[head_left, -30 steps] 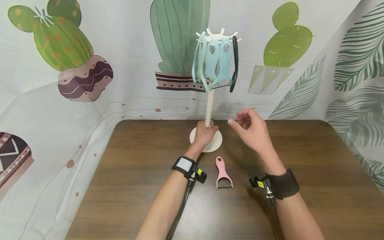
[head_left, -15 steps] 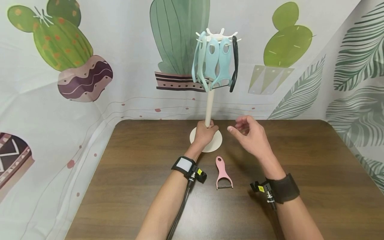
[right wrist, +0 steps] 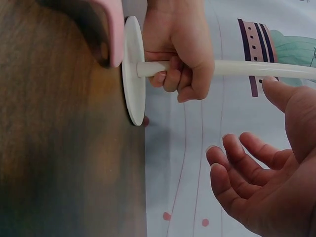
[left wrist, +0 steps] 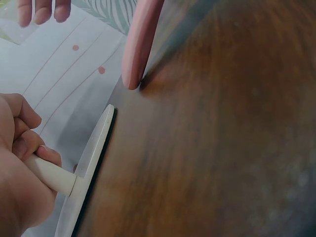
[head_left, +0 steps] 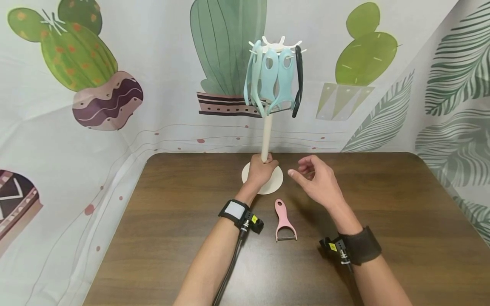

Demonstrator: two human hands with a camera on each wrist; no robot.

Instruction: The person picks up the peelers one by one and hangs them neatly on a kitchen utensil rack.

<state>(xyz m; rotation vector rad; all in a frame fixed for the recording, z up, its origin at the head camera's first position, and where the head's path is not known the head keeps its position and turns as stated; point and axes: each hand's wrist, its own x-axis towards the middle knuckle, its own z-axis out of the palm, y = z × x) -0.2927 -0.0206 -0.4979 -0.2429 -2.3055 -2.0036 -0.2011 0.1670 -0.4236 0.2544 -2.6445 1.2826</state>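
Observation:
My left hand (head_left: 261, 171) grips the cream pole (head_left: 266, 136) of a rack stand just above its round base (head_left: 273, 183); the right wrist view shows its fingers curled round the pole. From the rack's spoked top (head_left: 282, 44) hang several light-blue peelers (head_left: 269, 74) and a black one (head_left: 299, 80) at the right. On the table, in front of the base, lies a pink Y-shaped peeler (head_left: 282, 216), its handle toward the stand. To the right of the stand my right hand (head_left: 319, 180) hovers with loosely bent fingers, holding nothing.
The brown wooden table (head_left: 172, 238) ends just behind the stand. A cloth printed with cacti and leaves (head_left: 172, 85) hangs behind it. Both wrists wear black straps with cameras, and a cable (head_left: 233, 263) runs along the left forearm.
My right hand has come down and slightly toward me, staying to the right of the stand. The left hand, the stand and the pink peeler stay where they were.

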